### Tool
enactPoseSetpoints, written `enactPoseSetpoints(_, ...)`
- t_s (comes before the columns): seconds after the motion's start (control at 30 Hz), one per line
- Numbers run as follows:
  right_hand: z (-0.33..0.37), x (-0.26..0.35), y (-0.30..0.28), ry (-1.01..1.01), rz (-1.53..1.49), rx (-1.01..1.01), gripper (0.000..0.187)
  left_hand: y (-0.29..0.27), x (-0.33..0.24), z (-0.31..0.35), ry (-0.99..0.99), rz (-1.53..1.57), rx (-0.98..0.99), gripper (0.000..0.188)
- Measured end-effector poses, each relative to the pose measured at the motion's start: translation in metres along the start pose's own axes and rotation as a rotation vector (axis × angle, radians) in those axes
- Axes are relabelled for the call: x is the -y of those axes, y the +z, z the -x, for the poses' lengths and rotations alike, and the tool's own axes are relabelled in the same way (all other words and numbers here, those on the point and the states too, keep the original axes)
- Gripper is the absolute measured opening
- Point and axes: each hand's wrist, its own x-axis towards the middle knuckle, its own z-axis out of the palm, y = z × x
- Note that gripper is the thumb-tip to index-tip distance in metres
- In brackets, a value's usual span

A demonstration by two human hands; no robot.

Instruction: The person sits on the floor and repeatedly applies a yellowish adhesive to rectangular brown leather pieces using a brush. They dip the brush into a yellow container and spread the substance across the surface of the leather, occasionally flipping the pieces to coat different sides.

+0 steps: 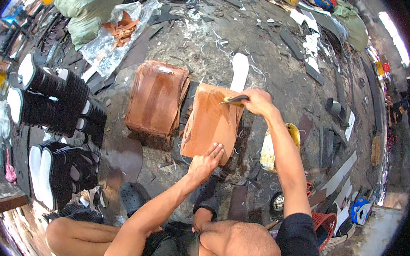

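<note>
A stack of tan leather-like sheets (209, 115) lies in front of me, its top face wet-looking and darker in patches. Against its near edge my left hand (207, 164) rests flat, fingers stretched out on the top sheet. My right hand (259, 101) is closed round a flat dark spreader with a yellowish edge (234, 99), which touches the sheet's upper right part. To the left stands a thicker stack of glossy brown sheets (157, 98). A white sole-shaped piece (240, 71) lies just beyond the tan stack.
Rows of black soles with white tops (49, 174) stand at my left. A yellow-smeared container (267, 152) sits beside my right forearm. A clear plastic bag (116, 38) with brown scraps lies far left. Dark and white offcuts litter the floor; a red basket (324, 227) is near right.
</note>
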Motion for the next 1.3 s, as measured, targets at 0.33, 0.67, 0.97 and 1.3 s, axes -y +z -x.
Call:
enactPoseSetpoints(0.33, 0.101, 0.038, 0.069, 0.263, -0.308, -0.265, 0.042, -0.007, 0.015, -0.007, 0.066, 0.02, -0.034, 0.064)
enactPoseSetpoints(0.67, 0.065, 0.043, 0.053, 0.175, -0.196, -0.321, 0.041, -0.015, 0.022, -0.019, 0.025, 0.036, -0.04, 0.077)
enactPoseSetpoints(0.97, 0.178, 0.115, 0.072, 0.015, -0.543, -0.193, 0.03, -0.038, 0.038, 0.042, -0.456, 0.351, -0.678, 0.035)
enactPoseSetpoints(1.3, 0.007, 0.106, -0.006, 0.031, -0.049, -0.098, 0.04, 0.015, 0.04, 0.053, -0.955, 0.683, -0.54, 0.055)
